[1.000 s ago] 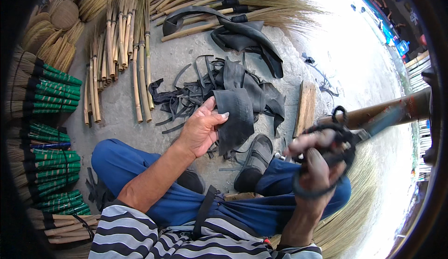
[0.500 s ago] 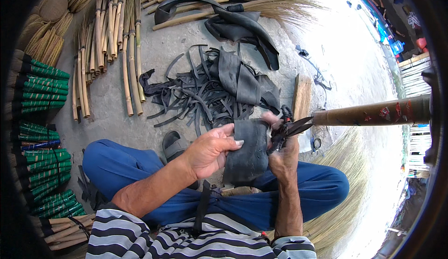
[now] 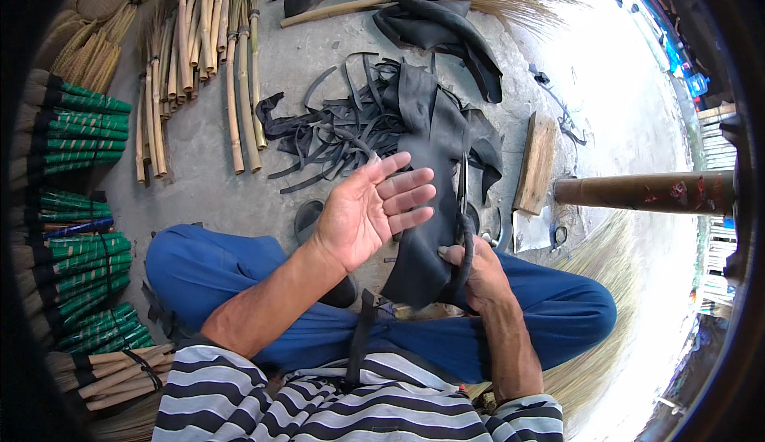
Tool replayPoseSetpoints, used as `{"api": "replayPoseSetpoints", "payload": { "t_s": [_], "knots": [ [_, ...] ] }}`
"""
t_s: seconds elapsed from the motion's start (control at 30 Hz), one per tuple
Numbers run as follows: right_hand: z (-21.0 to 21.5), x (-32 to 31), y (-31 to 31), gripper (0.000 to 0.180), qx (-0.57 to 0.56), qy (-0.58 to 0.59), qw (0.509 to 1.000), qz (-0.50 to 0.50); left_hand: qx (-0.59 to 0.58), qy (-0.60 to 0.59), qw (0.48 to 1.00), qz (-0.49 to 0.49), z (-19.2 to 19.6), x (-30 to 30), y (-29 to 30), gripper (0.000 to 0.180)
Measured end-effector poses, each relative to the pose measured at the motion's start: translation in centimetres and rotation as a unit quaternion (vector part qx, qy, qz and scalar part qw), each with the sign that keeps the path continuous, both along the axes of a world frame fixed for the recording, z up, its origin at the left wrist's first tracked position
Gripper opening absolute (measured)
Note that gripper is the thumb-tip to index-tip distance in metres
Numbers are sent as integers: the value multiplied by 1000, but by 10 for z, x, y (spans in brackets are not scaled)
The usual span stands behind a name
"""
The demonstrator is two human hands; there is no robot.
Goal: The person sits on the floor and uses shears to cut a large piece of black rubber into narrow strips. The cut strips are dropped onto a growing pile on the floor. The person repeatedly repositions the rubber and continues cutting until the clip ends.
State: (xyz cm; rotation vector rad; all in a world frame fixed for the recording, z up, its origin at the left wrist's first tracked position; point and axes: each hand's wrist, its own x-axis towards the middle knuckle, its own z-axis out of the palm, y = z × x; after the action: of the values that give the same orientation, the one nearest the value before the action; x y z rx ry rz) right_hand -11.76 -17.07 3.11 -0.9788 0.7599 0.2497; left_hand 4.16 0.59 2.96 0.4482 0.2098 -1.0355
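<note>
My left hand (image 3: 368, 212) is raised palm up, its fingers stretched out and holding nothing. Beside it a wide black rubber sheet (image 3: 422, 263) runs from the pile of cut rubber strips (image 3: 331, 139) down toward my lap. My right hand (image 3: 484, 281) grips scissors (image 3: 464, 183) with dark wrapped handles, the blades pointing away from me along the sheet's right edge. The blades look nearly closed. The right thumb lies near or on the sheet; whether it pinches the rubber I cannot tell.
A wooden block (image 3: 535, 163) lies to the right, near a bamboo pole (image 3: 645, 191). Bamboo-handled brooms (image 3: 231, 99) lie at the far left, with green-wrapped broom bundles (image 3: 84, 143) along the left side. Another curled rubber piece (image 3: 446, 31) rests at the back.
My left hand has let go of the rubber piece and opened. The scissors have swung from pointing right to pointing away from me. The long sheet now stretches between pile and lap.
</note>
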Motion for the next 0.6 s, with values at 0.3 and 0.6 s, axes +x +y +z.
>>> {"api": "replayPoseSetpoints", "payload": {
  "t_s": [0.3, 0.6],
  "knots": [
    [1, 3, -6, 27, -35, -68, 995, -66, 309, -211, 925, -67, -33, -23, -1, 46],
    [17, 3, -19, 22, 26, -110, 973, -200, 187, -345, 899, -193, -23, -45, -13, 60]
  ]
}}
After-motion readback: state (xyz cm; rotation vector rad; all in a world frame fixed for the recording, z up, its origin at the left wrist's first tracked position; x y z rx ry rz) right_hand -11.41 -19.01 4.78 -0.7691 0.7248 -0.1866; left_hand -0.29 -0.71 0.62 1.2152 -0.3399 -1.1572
